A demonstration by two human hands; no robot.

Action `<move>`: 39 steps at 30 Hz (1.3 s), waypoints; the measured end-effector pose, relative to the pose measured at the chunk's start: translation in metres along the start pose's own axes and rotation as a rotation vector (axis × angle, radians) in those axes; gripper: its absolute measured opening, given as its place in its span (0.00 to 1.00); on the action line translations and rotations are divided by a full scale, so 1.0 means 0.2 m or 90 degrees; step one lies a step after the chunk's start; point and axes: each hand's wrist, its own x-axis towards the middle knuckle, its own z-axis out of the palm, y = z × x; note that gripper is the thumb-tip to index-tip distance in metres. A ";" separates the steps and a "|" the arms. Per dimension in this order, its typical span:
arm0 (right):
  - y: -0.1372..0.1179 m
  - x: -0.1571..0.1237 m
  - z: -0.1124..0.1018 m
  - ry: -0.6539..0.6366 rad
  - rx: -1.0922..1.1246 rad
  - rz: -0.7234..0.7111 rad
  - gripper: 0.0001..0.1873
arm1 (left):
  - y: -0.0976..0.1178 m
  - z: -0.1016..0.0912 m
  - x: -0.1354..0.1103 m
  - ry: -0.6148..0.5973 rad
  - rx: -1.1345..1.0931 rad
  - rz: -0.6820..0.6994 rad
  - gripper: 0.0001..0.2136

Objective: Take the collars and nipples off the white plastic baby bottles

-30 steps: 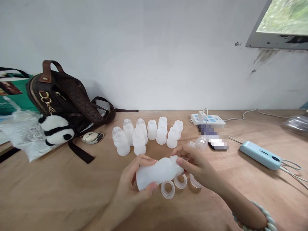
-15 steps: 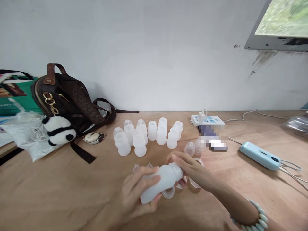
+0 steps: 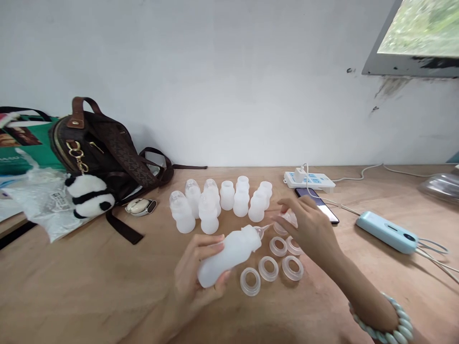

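A milky white baby bottle (image 3: 224, 258) lies tilted in my left hand (image 3: 195, 272), its neck toward the right. The fingers and thumb wrap around its body. From its collar sticks out a clear nipple (image 3: 261, 231), drawn into a long thin point. My right hand (image 3: 308, 224) is at that point, thumb and fingers seeming to pinch the nipple's tip. Below the right hand lie several translucent rings (image 3: 268, 268) and a clear dome cap (image 3: 280, 229), partly covered by the hand.
Behind stand several capped bottles (image 3: 182, 211) and several open-topped bottles (image 3: 241, 200). A power strip (image 3: 322, 180), phone (image 3: 328, 212) and light blue device (image 3: 389, 231) with cables lie to the right. A backpack (image 3: 103, 148), plastic bag (image 3: 43, 196) and mouse (image 3: 136, 206) are leftward.
My right hand has moved from the bottle's neck up and right to the nipple's tip. The bottle has shifted slightly left, and the nipple now shows, uncovering more rings.
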 end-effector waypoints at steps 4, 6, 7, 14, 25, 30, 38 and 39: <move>0.12 0.01 0.05 0.004 -0.360 -0.124 0.02 | 0.00 0.00 0.03 0.017 -0.013 -0.047 0.15; 0.14 0.01 0.05 -0.017 -0.387 -0.126 0.02 | 0.01 0.00 0.03 0.022 -0.027 -0.082 0.14; 0.14 0.02 0.04 -0.003 -0.367 -0.112 0.01 | 0.01 0.00 0.03 0.028 -0.039 -0.105 0.13; 0.08 0.04 -0.16 0.044 0.333 0.117 0.15 | 0.02 -0.02 0.07 0.095 -0.173 -0.327 0.08; -0.14 -0.06 -0.03 -0.120 0.634 0.045 0.18 | 0.07 0.00 0.05 0.079 -0.288 -0.348 0.14; -0.18 -0.05 0.00 -0.094 0.647 0.014 0.17 | 0.07 -0.01 0.06 0.098 -0.286 -0.356 0.15; -0.22 0.18 -0.12 -0.030 0.480 0.014 0.16 | -0.01 -0.07 0.09 -0.006 -0.325 -0.372 0.23; -0.21 0.21 -0.12 -0.028 0.408 0.009 0.16 | -0.02 -0.10 0.09 0.002 -0.278 -0.374 0.21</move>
